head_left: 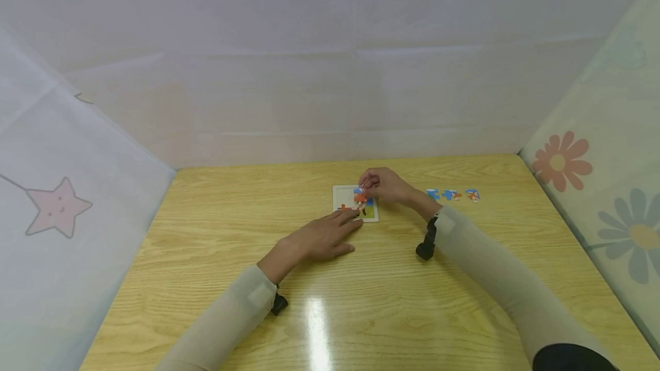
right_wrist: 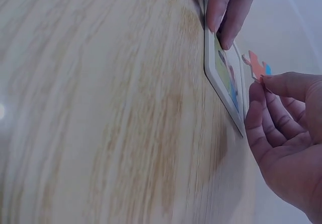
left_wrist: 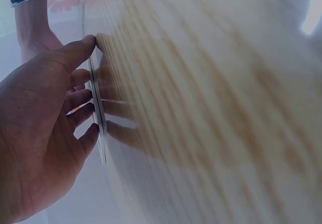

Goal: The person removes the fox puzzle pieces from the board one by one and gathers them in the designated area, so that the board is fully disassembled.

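Note:
A small white-framed puzzle board [head_left: 335, 194] lies flat on the table, partly filled with picture pieces in blue, red and green. My left hand [head_left: 330, 236] rests on its near left part, fingers stretched out and fingertips on the board. Above the board's right side, my right hand [head_left: 385, 185] pinches a puzzle piece [right_wrist: 255, 65] between thumb and forefinger. That piece is orange-red with a blue edge and is raised off the board in the right wrist view. In the left wrist view, the fingers hide most of the board [left_wrist: 100, 128].
Three loose puzzle pieces lie on the table right of the board: a blue one [head_left: 432, 194], a blue and orange one [head_left: 451, 195], and another [head_left: 472, 195] farther right. The wooden table [head_left: 232, 205] is bordered by pale cloth walls behind and at both sides.

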Motion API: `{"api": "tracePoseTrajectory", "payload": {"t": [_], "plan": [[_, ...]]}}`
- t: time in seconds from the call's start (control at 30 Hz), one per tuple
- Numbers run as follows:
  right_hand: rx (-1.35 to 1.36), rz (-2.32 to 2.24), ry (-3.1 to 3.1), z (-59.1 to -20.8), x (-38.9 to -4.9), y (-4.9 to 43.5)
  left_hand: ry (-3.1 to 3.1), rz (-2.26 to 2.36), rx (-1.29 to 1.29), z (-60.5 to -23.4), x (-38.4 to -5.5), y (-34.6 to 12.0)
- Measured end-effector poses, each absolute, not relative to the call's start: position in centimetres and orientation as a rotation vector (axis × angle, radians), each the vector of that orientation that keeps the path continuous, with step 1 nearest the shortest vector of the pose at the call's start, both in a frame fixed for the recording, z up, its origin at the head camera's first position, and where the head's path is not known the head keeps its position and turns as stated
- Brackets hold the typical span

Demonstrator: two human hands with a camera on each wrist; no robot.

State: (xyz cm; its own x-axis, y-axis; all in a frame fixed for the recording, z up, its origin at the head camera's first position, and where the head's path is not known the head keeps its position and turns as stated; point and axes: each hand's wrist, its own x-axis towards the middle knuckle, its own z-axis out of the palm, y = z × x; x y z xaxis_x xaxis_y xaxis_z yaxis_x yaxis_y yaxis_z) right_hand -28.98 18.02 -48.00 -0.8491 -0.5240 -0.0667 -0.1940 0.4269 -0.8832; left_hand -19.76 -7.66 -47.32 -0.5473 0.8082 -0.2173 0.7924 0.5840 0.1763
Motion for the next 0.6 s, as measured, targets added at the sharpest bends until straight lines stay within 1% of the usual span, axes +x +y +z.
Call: {"api": "tracePoseTrajectory", "payload": {"t": [0.23, 0.6], "plan": [[-0.604, -1.434, 2.338, -48.1, -29.0, 18.9, 2.544, 0.102, 1.315, -47.4, -19.8, -7.7], [-0.556, -1.459, 2.319, -47.1, -28.0, 20.4, 2.546, 0.106, 1.309, -47.1, -19.8, -7.8]]}}
